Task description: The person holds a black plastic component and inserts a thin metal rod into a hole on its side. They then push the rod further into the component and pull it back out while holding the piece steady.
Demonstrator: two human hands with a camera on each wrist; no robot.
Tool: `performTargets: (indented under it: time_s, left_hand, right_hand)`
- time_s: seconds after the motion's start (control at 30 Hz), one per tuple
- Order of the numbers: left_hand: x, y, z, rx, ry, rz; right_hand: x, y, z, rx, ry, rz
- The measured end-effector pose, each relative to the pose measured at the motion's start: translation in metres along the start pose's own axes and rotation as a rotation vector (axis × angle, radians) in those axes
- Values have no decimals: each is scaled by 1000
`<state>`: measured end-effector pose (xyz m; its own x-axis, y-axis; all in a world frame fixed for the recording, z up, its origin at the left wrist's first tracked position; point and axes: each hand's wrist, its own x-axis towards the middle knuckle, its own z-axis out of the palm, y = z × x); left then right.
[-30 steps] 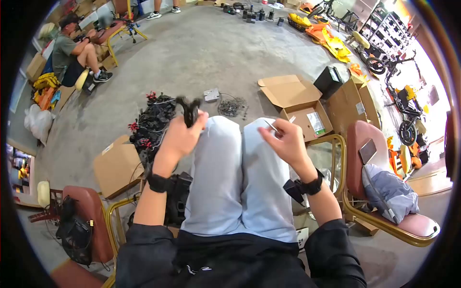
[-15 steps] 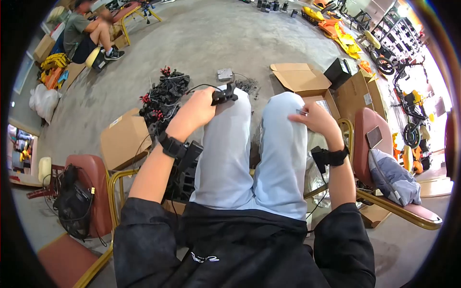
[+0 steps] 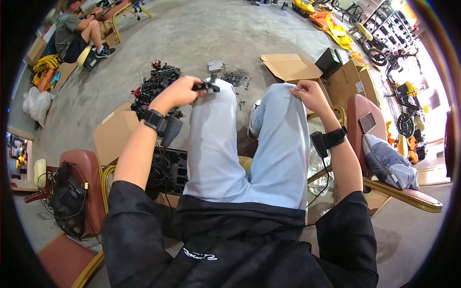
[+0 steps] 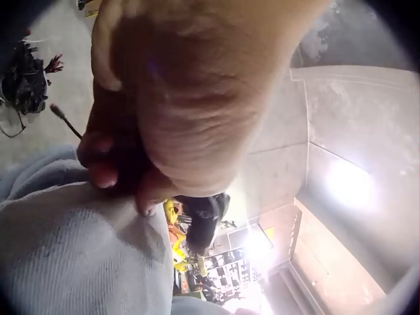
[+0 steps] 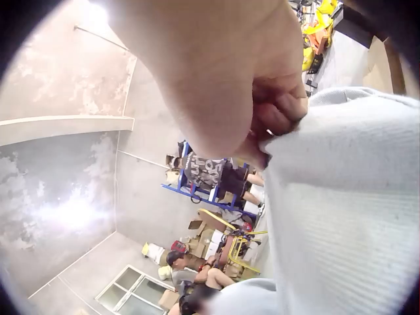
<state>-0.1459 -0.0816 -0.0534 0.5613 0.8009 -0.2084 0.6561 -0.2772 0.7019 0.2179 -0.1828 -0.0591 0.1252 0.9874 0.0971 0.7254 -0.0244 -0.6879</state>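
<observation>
My left hand (image 3: 182, 91) is over the left knee, its fingers round a small black plastic part (image 3: 209, 87) with short arms. In the left wrist view, the black part (image 4: 205, 220) sticks out beyond the thumb, and a thin dark cable end (image 4: 65, 121) pokes out on the other side. Those fingertips also touch the light blue trousers (image 4: 79, 256). At the right knee, my right hand (image 3: 313, 94) pinches the cloth of the trousers (image 3: 283, 139), which is pulled up in a fold. A tiny bright glint shows among its curled fingers in the right wrist view.
A heap of black parts with red ends (image 3: 161, 84) lies on the floor ahead, near a grey metal box (image 3: 215, 66) and small dark bits (image 3: 235, 77). Open cardboard boxes (image 3: 293, 67) stand ahead right; chairs (image 3: 81, 187) flank both sides. A person (image 3: 77, 33) sits far left.
My left hand has lowered onto the left knee with the black part. My right hand, earlier raised with a thin metal tool showing, has come down to the right knee and taken hold of the trouser cloth.
</observation>
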Motion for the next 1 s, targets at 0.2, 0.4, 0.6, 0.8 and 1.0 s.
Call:
performTargets:
  time_s: [0.2, 0.4, 0.6, 0.8, 1.0]
  left_hand:
    - [32, -30, -16, -100, 311, 29]
    - [65, -51, -9, 20, 267, -159]
    - [92, -44, 32, 7, 302, -95]
    - [102, -21, 60, -651, 542, 28]
    - [94, 13, 85, -961, 709, 46]
  right_hand:
    - [18, 15, -14, -152, 164, 38]
    - [33, 51, -13, -175, 155, 99]
    - [51, 74, 39, -101, -43, 209]
    - [52, 69, 65, 35, -41, 285]
    - [83, 80, 104, 205, 155, 227]
